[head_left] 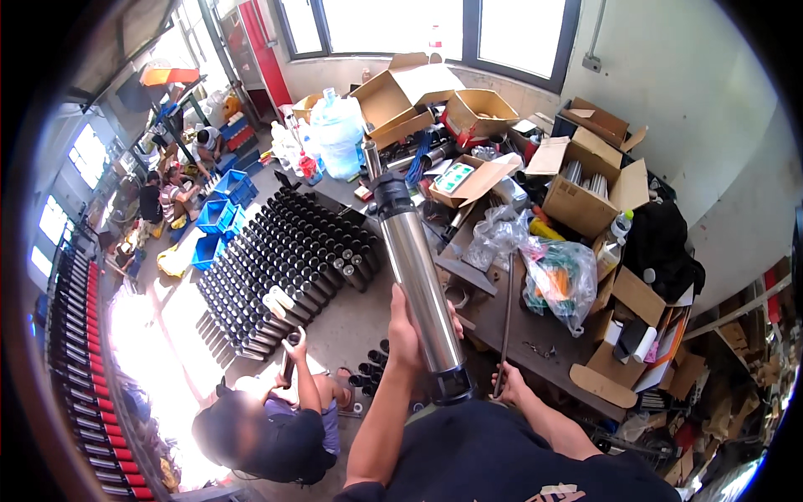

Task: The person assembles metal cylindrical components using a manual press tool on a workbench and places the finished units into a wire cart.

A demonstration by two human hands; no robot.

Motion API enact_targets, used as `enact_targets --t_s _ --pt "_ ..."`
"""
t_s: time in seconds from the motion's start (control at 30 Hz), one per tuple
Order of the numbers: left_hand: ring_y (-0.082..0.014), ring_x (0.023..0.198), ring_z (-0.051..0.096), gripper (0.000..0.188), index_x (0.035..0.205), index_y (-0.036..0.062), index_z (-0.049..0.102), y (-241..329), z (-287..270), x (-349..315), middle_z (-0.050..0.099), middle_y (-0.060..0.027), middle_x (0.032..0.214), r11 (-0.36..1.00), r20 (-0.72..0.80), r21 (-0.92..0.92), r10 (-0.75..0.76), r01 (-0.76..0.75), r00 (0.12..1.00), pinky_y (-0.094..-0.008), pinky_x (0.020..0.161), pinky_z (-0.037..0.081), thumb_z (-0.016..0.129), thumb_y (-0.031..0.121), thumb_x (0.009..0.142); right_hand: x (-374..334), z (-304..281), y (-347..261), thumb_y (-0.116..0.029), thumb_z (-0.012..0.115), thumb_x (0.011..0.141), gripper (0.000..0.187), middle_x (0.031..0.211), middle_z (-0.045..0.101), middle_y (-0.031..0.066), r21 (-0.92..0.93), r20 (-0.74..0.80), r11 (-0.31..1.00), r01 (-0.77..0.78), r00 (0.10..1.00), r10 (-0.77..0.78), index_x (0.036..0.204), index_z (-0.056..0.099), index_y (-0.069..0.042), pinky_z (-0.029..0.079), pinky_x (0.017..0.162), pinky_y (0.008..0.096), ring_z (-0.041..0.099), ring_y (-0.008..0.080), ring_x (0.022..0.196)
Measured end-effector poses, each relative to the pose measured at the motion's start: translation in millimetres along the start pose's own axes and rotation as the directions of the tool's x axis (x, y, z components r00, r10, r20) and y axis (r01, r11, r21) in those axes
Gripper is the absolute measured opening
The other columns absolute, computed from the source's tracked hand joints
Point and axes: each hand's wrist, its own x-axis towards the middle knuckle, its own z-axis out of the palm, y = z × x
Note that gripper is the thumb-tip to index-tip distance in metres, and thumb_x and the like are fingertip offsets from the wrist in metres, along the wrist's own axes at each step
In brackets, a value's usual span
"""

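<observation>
My left hand is wrapped round a thick, shiny steel cylinder. Black collars cap both its ends, and a thinner metal stub sticks out of the upper one. The cylinder stands tilted in front of my body, its lower end close to my shirt. Lower right, my right hand grips the bottom of a long, thin metal rod, which rises beside the table's edge. The rod and the cylinder are apart.
The cluttered table bears cardboard boxes, plastic bags and a large water jug. Rows of black tubes stand on the floor at left. A co-worker crouches there, holding a tube. Blue crates lie beyond.
</observation>
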Motion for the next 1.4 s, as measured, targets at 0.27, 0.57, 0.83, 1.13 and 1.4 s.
enact_targets --t_s 0.27,0.57,0.83,1.13,1.4 --pt "-0.0286 0.068 0.068 0.073 0.11 0.0012 0.055 5 -7 11 0.065 -0.0146 0.085 0.941 -0.066 0.337 -0.001 0.023 0.998 -0.0425 0.063 0.059 0.028 0.068 0.101 5 19 -2 -0.054 0.06 0.093 0.056 0.108 0.069 0.0111 -0.455 -0.187 0.848 0.271 0.902 -0.389 0.116 0.066 -0.003 0.05 0.088 0.0416 0.063 0.0243 0.097" --pt "-0.0229 0.076 0.064 0.048 0.115 0.002 0.055 -113 -14 3 0.065 -0.0132 0.09 0.793 0.018 0.574 -0.262 0.205 0.965 -0.0353 0.068 0.055 0.058 0.047 0.098 -265 91 12 -0.04 0.072 0.09 0.07 0.128 0.058 0.0097 0.07 0.561 0.801 0.594 0.641 -0.524 0.143 0.045 -0.003 0.046 0.1 0.0367 0.053 0.0173 0.118" --pt "-0.0103 0.085 0.055 0.029 0.119 -0.0016 0.06 -270 22 -63 0.064 -0.0046 0.101 0.477 0.482 0.864 -0.69 -0.162 0.54 -0.0241 0.075 0.046 0.051 0.023 0.106 -323 -62 158 -0.031 0.078 0.086 0.041 0.089 0.07 0.0089 0.464 -0.278 0.612 0.641 0.761 -0.587 0.11 0.067 0.0 0.057 0.061 0.0325 0.069 0.0174 0.071" --pt "-0.014 0.067 0.063 0.021 0.111 0.0034 0.06 -385 -3 -104 0.067 -0.0059 0.086 0.033 -0.015 0.998 -0.678 0.051 0.735 -0.0262 0.057 0.052 0.055 0.021 0.102 -258 -381 354 -0.039 0.082 0.074 0.054 0.093 0.073 0.0122 0.449 -0.831 0.737 0.505 0.54 0.136 0.107 0.073 0.002 0.054 0.073 0.0375 0.067 0.0206 0.08" --pt "-0.0201 0.085 0.067 0.028 0.123 0.0013 0.059 -443 -59 -202 0.069 -0.0116 0.101 -0.3 -0.379 0.926 -0.736 0.231 0.561 -0.0333 0.073 0.057 0.058 0.02 0.103 -116 -655 414 -0.06 0.072 0.079 0.086 0.109 0.069 0.0268 0.283 -0.953 0.93 0.235 0.18 0.245 0.132 0.049 0.005 0.053 0.09 0.0499 0.068 0.0413 0.105"
